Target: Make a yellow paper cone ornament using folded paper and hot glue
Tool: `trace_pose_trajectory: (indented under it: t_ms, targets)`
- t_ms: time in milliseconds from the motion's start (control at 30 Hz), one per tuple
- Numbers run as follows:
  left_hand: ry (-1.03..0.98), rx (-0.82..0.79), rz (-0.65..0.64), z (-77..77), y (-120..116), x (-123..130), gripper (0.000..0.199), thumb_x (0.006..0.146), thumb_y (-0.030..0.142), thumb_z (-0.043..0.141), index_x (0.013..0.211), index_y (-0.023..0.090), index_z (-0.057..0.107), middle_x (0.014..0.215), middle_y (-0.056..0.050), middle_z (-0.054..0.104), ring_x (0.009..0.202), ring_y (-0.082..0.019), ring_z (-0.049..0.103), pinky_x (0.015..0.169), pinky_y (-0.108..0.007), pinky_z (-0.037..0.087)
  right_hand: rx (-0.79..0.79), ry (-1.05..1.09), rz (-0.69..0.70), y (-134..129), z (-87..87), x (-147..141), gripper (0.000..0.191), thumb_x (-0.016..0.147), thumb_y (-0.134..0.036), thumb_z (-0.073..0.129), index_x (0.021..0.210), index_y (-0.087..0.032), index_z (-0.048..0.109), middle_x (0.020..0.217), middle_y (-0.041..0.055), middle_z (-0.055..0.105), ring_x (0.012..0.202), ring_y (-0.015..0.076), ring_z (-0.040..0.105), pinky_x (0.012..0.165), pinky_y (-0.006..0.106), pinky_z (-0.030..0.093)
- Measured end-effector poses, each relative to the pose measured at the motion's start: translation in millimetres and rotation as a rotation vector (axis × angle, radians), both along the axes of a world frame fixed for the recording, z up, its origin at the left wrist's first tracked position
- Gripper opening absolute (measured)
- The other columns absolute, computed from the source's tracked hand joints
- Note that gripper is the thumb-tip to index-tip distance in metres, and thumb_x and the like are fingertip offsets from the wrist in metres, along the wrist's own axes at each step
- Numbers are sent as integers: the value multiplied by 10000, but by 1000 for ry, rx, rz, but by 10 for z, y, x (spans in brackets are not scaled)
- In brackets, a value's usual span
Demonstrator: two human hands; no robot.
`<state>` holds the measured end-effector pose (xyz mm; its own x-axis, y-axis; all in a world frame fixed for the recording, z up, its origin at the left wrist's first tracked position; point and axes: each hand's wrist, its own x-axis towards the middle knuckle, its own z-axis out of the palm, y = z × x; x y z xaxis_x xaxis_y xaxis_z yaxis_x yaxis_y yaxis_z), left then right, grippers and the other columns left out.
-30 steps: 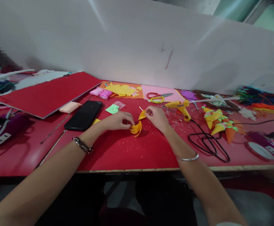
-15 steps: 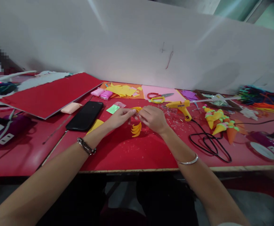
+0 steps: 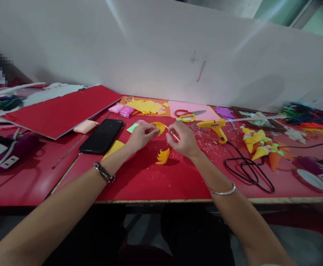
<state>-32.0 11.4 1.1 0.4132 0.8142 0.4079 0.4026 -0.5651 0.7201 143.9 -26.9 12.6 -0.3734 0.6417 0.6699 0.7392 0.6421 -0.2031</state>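
Note:
Pinched between the fingers of my left hand (image 3: 142,138) is a yellow fringed piece (image 3: 160,127) with curved, wing-like strips. Just to the right, my right hand (image 3: 184,138) is closed around a thin pale stick (image 3: 174,136) whose tip points toward that piece; whether they touch I cannot tell. A second yellow fringed piece (image 3: 163,156) of the same shape stands on the red table below my hands. Partly behind my left hand lies a green sheet (image 3: 133,128), and a yellow sheet (image 3: 115,147) is near my left wrist.
Left are a black phone (image 3: 102,136) and a large red board (image 3: 64,111). Scissors (image 3: 187,114) and yellow scraps (image 3: 144,105) lie at the back. On the right are a yellow glue gun (image 3: 214,127), its looped cord (image 3: 247,170) and small yellow and orange cones (image 3: 261,142).
My hands have drawn apart a little, exposing the yellow fringed piece in my left fingers and the pale stick in my right. The view has shifted slightly.

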Motion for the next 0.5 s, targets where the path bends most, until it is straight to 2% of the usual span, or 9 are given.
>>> trace_pose_trajectory:
  t_ms: [100, 200, 300, 500]
  targets:
    - [76, 121, 44, 6, -16, -4, 220, 780, 300, 489, 645, 140, 555, 596, 17, 532, 551, -88, 429, 522, -209, 324, -125, 226, -21, 15, -22, -2, 116, 797, -255, 428, 896, -197, 438, 747, 14, 493, 671, 124, 473, 627, 250, 395]
    - [140, 224, 77, 2, -38, 4, 172, 769, 275, 515, 666, 149, 570, 647, 9, 573, 572, -93, 453, 541, -209, 337, -241, 340, 47, 55, -59, -5, 202, 783, -282, 464, 964, -201, 425, 795, 16, 505, 693, 117, 499, 638, 245, 419]
    - [167, 281, 83, -5, -42, -2, 151, 781, 261, 502, 712, 154, 585, 694, -2, 593, 589, -97, 469, 557, -210, 350, -312, 393, 97, 92, -93, 0, 222, 776, -286, 483, 974, -197, 436, 837, 29, 527, 736, 121, 524, 666, 251, 435]
    - [266, 369, 84, 0, -25, -42, 166, 800, 274, 473, 777, 163, 593, 728, -10, 595, 627, -110, 494, 569, -208, 358, -351, 402, 95, 117, -125, 17, 247, 748, -281, 523, 971, -196, 455, 840, 30, 548, 745, 129, 541, 657, 261, 443]
